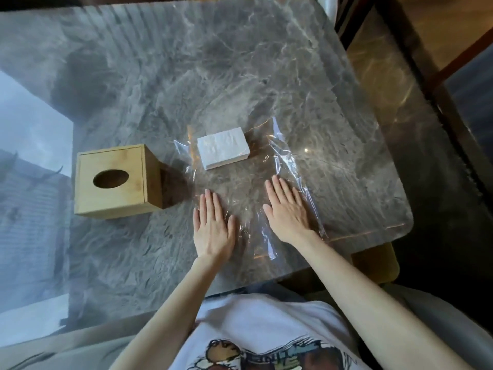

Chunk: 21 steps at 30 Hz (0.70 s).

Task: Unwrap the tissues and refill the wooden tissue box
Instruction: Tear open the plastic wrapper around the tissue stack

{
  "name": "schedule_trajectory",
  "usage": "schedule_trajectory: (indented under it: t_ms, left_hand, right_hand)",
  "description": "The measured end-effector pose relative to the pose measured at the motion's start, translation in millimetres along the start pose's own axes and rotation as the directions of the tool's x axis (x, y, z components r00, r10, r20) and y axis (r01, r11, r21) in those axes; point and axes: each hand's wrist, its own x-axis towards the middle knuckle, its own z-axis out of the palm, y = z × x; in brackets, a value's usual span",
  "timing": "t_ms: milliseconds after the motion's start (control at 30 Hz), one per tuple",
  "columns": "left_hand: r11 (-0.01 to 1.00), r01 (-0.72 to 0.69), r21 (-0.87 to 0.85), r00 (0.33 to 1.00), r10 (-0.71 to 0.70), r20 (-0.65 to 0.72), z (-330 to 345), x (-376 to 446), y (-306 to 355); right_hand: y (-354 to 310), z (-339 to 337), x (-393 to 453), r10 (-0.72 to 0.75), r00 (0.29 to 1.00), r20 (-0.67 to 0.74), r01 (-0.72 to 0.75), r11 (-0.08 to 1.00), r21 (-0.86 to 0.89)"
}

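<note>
A white stack of tissues (223, 148) lies on the far part of a clear plastic wrap (280, 166) spread flat on the grey marble table (186, 76). The wooden tissue box (117, 181), a cube with an oval hole in its top, stands to the left of the wrap. My left hand (213, 225) rests palm down on the wrap's near left edge, fingers spread. My right hand (286, 209) presses flat on the wrap's near right part. Neither hand holds anything.
The table's right edge and rounded near corner (400, 225) lie close to my right hand. A dark chair frame and floor (426, 76) show beyond the right edge. A bright window reflection (32, 182) covers the table's left side.
</note>
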Motion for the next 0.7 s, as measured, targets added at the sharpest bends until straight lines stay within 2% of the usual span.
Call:
schedule_trajectory:
  t_ms: [200, 700]
  left_hand:
    - [0.996, -0.042, 0.076, 0.999, 0.039, 0.033, -17, 26, -17]
    - [0.992, -0.045, 0.118, 0.988, 0.027, 0.151, -56, 65, -34]
  right_hand:
    - [-20, 0, 15, 0.057, 0.998, -0.019, -0.057, 0.998, -0.002]
    - [-37, -24, 44, -0.005, 1.0, -0.025, 0.007, 0.998, 0.064]
